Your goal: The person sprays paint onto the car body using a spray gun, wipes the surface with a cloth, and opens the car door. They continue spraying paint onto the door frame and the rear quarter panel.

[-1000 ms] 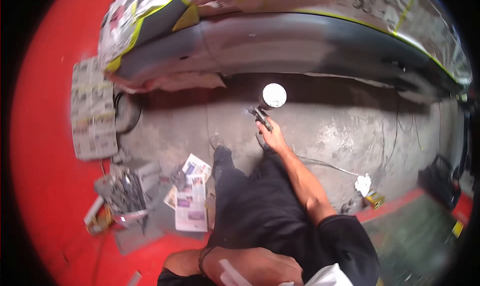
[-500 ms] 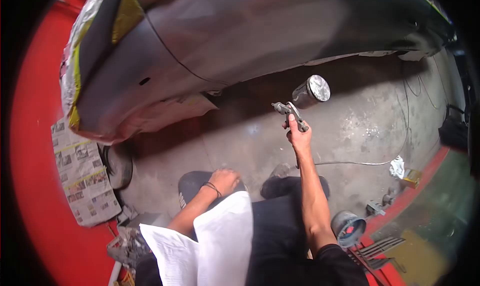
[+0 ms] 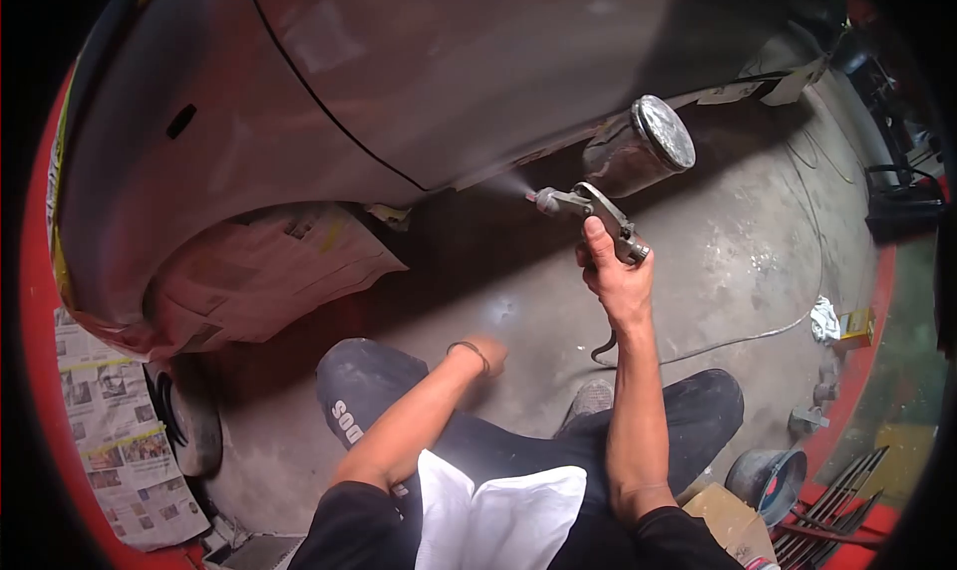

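White cloth [image 3: 498,515] lies closest, draped over the person's chest at the bottom edge of the view, with black trousers [image 3: 379,401] spreading out from under it in a crouch. The left hand [image 3: 488,353] rests on the left knee, a thin band at its wrist; it is blurred, so I cannot tell whether its grip is clenched or slack. To the right, the right arm reaches straight forward and the right hand [image 3: 616,276] has its grip clenched around the handle of a spray gun [image 3: 588,206], one finger laid along the trigger. The gun is held up off the floor, its metal cup [image 3: 643,146] tilted up and to the right, its nozzle pointing left at the lower edge of the car panel [image 3: 449,62]. A pale mist [image 3: 508,186] fans from the nozzle onto that edge, so gun and panel are near but apart. An air hose [image 3: 738,341] trails from below the handle across the concrete floor [image 3: 718,241] toward the right. Bare floor lies open between the knees and the sill, and more opens to the right of the arm. Right of the legs stand a bucket [image 3: 768,475] and a cardboard box [image 3: 733,515], near the red floor edge [image 3: 867,371]. On the left, masking paper [image 3: 269,271] fills the wheel arch, with a tyre [image 3: 189,421] and newspaper [image 3: 110,440] below it.
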A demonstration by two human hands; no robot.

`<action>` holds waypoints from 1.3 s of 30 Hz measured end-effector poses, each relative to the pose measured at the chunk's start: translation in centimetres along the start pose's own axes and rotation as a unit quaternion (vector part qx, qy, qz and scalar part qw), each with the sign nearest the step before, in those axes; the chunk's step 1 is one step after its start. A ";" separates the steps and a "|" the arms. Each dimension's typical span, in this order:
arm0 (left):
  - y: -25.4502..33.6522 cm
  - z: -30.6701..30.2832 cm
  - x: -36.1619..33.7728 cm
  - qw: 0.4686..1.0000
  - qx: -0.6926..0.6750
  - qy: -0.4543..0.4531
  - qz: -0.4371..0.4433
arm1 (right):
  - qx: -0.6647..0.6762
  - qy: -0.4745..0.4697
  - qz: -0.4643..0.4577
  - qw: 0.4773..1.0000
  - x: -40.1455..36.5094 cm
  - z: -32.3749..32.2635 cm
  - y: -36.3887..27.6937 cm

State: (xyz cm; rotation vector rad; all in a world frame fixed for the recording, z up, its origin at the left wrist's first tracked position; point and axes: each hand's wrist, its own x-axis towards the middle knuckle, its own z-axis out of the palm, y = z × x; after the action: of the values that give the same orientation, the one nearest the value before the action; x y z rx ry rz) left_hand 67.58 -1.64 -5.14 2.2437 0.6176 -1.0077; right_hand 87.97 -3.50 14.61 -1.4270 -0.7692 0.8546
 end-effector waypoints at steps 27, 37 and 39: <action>2.0 -2.9 0.7 0.952 -0.065 0.273 0.124 | -0.040 0.216 -0.009 0.976 5.8 -2.9 4.8; 3.1 -2.0 -0.3 0.967 -0.021 0.218 0.133 | -0.060 0.234 0.012 0.970 12.1 -4.5 12.0; 3.2 -2.2 -1.3 0.969 -0.039 0.209 0.123 | -0.082 0.277 -0.057 0.956 14.6 -5.1 14.8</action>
State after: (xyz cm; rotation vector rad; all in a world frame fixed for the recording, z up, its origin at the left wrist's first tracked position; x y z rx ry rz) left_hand 69.90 -2.62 -1.88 2.4037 0.5208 -0.3821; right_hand 99.20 5.97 -1.01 -1.6478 -0.4900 0.2755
